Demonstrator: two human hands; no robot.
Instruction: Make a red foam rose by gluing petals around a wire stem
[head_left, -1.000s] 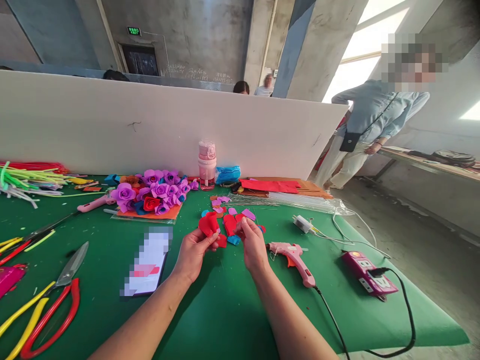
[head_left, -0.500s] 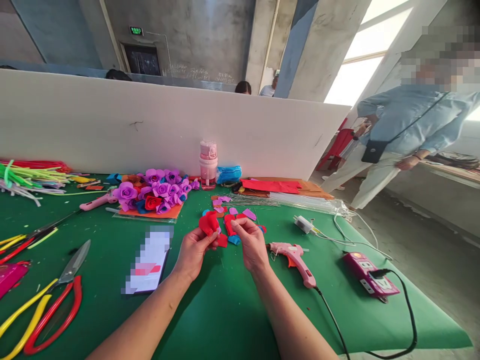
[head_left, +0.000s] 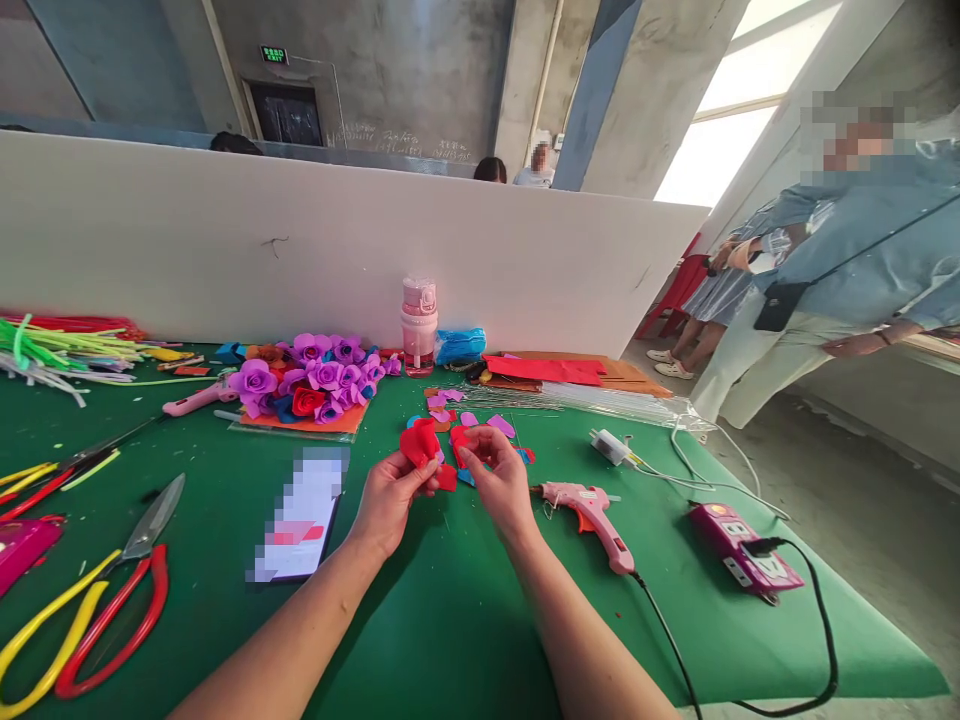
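Between the thumb and fingers of my left hand is a partly formed red flower of curled petals. To its right, my right hand pinches a single red petal, with a small gap between it and the flower. Loose purple petals and a few blue and red ones lie on the green table just beyond my hands. A pink glue gun rests on its side to the right of my right hand. A phone, its screen lit, lies left of my left wrist.
Large scissors lie at the left. Finished purple and red flowers sit behind the phone. A pink bottle stands near the white partition. A purple power strip with cords is at right. People stand beyond the table.
My right fingers have curled a little more around the red petal; my left hand holds the flower nearly still. At the right, the standing person has shifted rightward, revealing another person behind.
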